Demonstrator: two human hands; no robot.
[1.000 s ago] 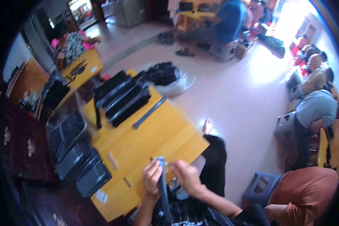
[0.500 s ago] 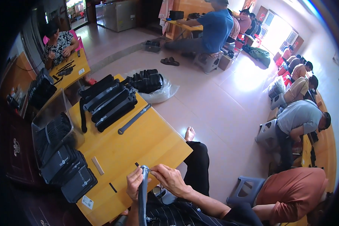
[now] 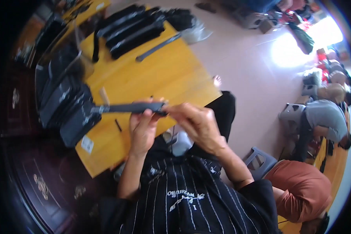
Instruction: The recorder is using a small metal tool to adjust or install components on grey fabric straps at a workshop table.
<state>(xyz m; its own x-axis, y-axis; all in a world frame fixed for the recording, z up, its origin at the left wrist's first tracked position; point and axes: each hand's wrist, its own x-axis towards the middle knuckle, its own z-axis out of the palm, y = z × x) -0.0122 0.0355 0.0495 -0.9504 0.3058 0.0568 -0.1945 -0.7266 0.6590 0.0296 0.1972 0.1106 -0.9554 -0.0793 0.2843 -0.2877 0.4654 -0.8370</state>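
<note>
A long grey-and-black strap [image 3: 130, 107] lies roughly level above the near part of the yellow table. My left hand [image 3: 142, 130] is closed round it from below, close to its right end, with the thumb on the near side. At that end my right hand [image 3: 199, 124] has its fingers pinched together; motion smears them, and whether they grip the strap tip or something small is hidden. The strap's free end reaches left toward a stack of dark straps [image 3: 80, 124]. Another single strap [image 3: 158, 47] rests farther back on the table.
Bundled black straps [image 3: 132, 31] lie at the table's [image 3: 183, 78] far side, beside a clear plastic bag [image 3: 197, 35]. A clear bin [image 3: 41, 78] with dark straps stands left. A small pale strip [image 3: 104, 94] lies on the table. A person in a rust-coloured shirt [image 3: 304, 187] sits at right near a grey stool [image 3: 259, 162].
The strap has swung from upright to level, its free end now pointing left. Both hands sit higher in the picture, and the view has tilted down toward my torso.
</note>
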